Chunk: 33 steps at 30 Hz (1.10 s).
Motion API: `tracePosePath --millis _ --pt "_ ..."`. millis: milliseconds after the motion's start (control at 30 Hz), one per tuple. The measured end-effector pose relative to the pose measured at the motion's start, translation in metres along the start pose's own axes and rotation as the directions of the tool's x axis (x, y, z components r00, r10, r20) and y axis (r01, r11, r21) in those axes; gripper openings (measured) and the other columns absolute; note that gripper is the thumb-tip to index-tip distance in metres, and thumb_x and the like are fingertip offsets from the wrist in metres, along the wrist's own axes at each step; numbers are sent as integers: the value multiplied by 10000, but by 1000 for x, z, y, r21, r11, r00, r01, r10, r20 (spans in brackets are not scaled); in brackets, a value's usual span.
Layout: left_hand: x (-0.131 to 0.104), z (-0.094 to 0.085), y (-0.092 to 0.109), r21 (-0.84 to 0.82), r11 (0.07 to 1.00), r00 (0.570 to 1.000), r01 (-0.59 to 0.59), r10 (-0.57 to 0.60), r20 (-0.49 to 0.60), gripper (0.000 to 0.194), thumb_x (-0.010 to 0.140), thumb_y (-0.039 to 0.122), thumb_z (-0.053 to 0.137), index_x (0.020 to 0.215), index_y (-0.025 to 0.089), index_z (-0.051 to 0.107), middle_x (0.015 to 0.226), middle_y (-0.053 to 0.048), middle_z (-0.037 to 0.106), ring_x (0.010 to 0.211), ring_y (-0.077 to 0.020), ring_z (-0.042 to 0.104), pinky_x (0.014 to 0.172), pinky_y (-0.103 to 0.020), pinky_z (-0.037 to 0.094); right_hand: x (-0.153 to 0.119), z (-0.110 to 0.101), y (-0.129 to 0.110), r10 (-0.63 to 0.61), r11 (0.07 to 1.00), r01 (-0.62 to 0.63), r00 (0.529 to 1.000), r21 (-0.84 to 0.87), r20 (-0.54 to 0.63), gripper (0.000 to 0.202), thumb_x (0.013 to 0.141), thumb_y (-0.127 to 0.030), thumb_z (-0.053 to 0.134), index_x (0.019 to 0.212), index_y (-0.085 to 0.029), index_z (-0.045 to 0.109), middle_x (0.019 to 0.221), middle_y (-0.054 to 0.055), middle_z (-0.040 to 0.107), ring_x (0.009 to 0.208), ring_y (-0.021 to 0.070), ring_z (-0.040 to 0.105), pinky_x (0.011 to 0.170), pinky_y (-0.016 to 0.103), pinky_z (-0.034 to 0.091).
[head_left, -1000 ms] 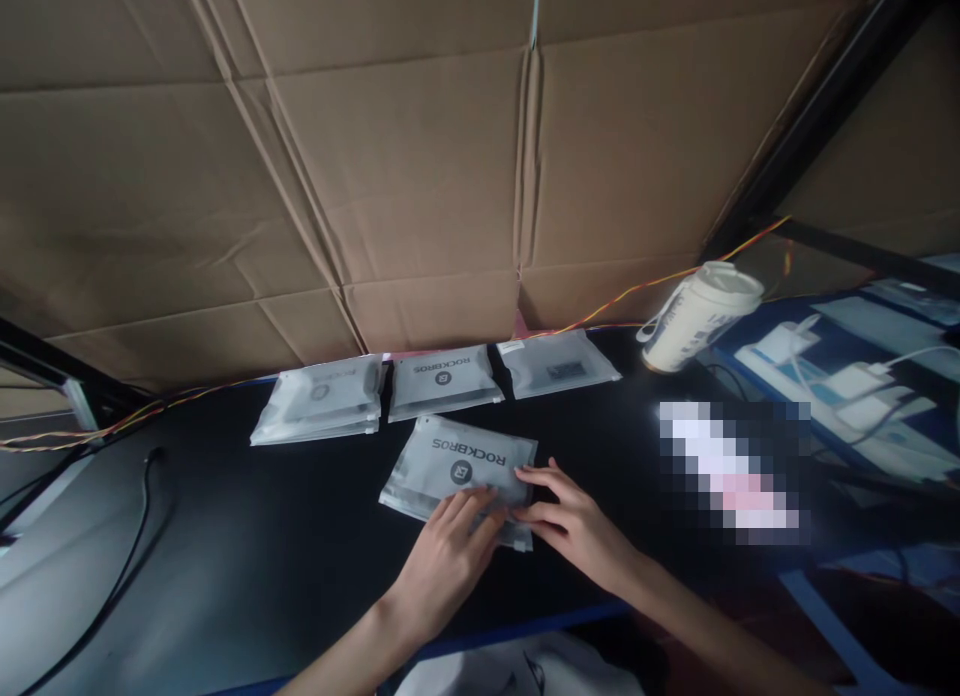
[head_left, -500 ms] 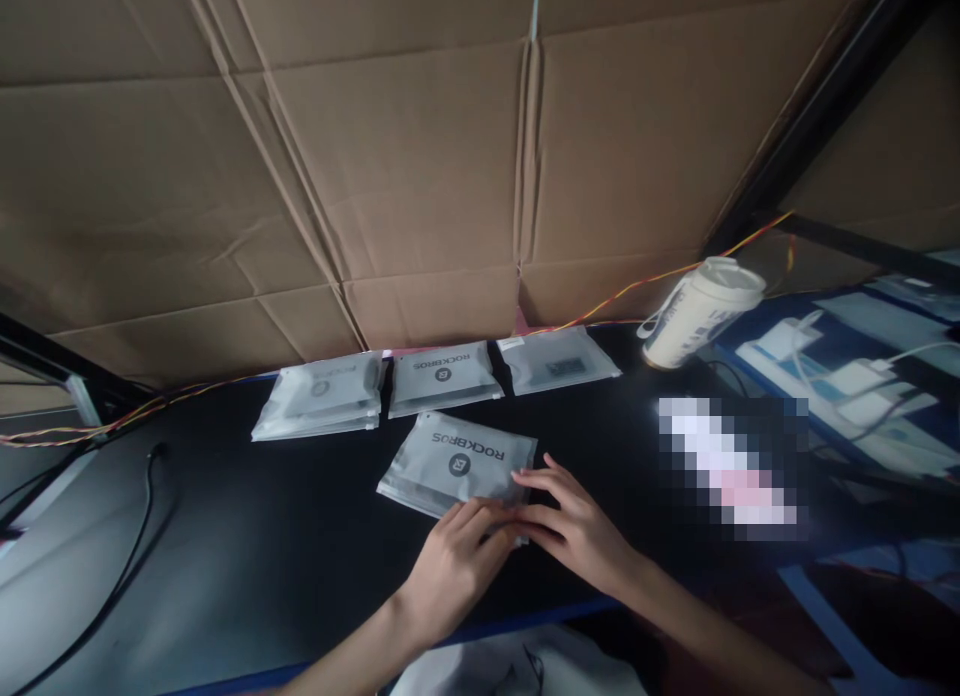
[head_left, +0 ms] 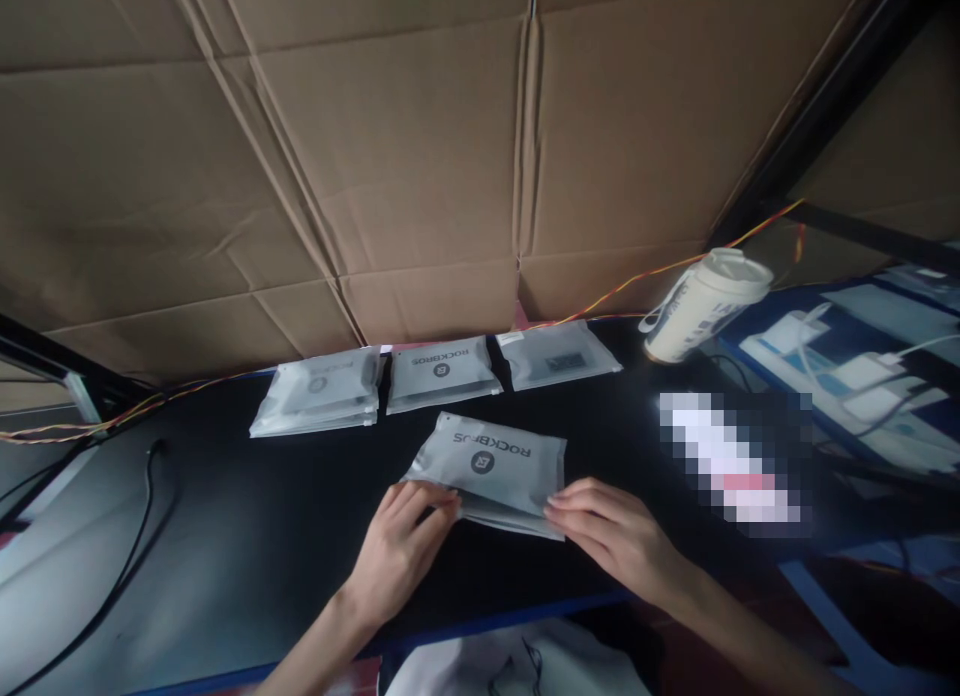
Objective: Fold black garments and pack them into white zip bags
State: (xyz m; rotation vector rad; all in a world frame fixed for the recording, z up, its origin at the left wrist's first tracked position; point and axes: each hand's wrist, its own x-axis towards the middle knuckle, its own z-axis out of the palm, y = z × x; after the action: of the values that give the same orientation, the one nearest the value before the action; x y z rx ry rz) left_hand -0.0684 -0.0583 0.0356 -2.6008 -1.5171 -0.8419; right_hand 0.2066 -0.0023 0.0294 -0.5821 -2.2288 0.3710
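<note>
A frosted zip bag (head_left: 495, 466) printed ROCKBROS lies in front of me on the black table (head_left: 300, 556), its lettering upside down from my side. My left hand (head_left: 409, 536) pinches its near left edge, by the zip strip. At the near right corner, my right hand (head_left: 607, 526) grips the bag between thumb and fingers. Behind it stand three places with similar bags in a row: a left pile of bags (head_left: 319, 391), a middle bag (head_left: 442, 374) with the same print, and a right bag (head_left: 559, 356) showing a dark rectangle and a white label.
A cream lidded cup (head_left: 705, 306) with a strap stands at the back right. Beside it are a white power strip (head_left: 832, 356) and cables. A blurred-out object (head_left: 731, 466) lies on the right. A black cable (head_left: 142, 526) curves across the left. Cardboard (head_left: 420, 156) walls the back.
My left hand has slid left along the bag's near edge, and my right hand has shifted to its right corner. The bag has moved slightly right.
</note>
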Motion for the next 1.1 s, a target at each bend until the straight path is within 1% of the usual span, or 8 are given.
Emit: tracePosePath --millis 267,567,667,733,800,867,967,1100 --pt "-26 -15 -42 73 989 989 127 -132 67 135 936 179 477 947 205 610 984 -51 632 909 -179 579 793 -323 454 -6 -13 -6 41 999 -42 999 -24 -17 175 841 -72 591 942 -177 688 802 33 683 761 143 654 679 258 569" --pt "-32 -8 -51 79 963 966 256 -257 6 165 945 255 462 953 212 621 979 -49 628 901 -186 593 795 -321 470 -5 -5 -19 85 993 -100 979 69 187 161 886 -117 534 884 -194 675 791 17 657 769 128 620 669 261 548" --pt "-30 -4 -48 109 896 901 431 -434 1 235 946 326 435 1104 232 583 873 -19 624 761 -163 616 672 -276 484 -2 -2 -23 109 985 -141 956 99 271 66 838 -260 644 819 -201 668 891 32 654 835 145 623 693 271 543" --pt "-30 -1 -46 123 808 814 576 -581 4 299 934 364 430 1183 225 518 761 18 596 616 -147 592 556 -256 453 3 0 -23 129 979 -171 941 110 313 226 743 -409 729 821 -207 663 999 52 639 915 177 620 740 299 546" --pt "-32 1 -42 84 747 747 659 -664 36 279 913 391 443 1117 212 508 694 44 569 547 -140 562 515 -251 426 10 2 -18 175 974 -211 937 88 304 293 734 -464 719 880 -219 656 1048 57 625 945 189 618 781 320 543" --pt "-34 2 -37 8 724 720 690 -687 97 216 889 415 476 959 215 523 680 47 569 561 -140 564 540 -252 433 17 6 -10 261 959 -279 930 36 257 240 826 -426 633 973 -236 637 1062 54 621 965 186 617 819 333 532" --pt "-36 3 -26 -107 700 706 706 -685 179 189 863 408 520 843 220 537 723 29 598 615 -142 581 593 -253 453 27 17 8 441 897 -440 877 -48 190 321 865 -441 567 1110 -233 581 1064 71 635 979 213 620 820 360 522" --pt "-29 9 -8 -173 709 728 684 -648 224 120 867 321 519 873 220 586 806 4 612 700 -152 598 656 -261 462 39 38 28 628 765 -643 731 -40 268 459 829 -543 560 1135 -201 568 924 54 670 818 207 647 748 341 504"
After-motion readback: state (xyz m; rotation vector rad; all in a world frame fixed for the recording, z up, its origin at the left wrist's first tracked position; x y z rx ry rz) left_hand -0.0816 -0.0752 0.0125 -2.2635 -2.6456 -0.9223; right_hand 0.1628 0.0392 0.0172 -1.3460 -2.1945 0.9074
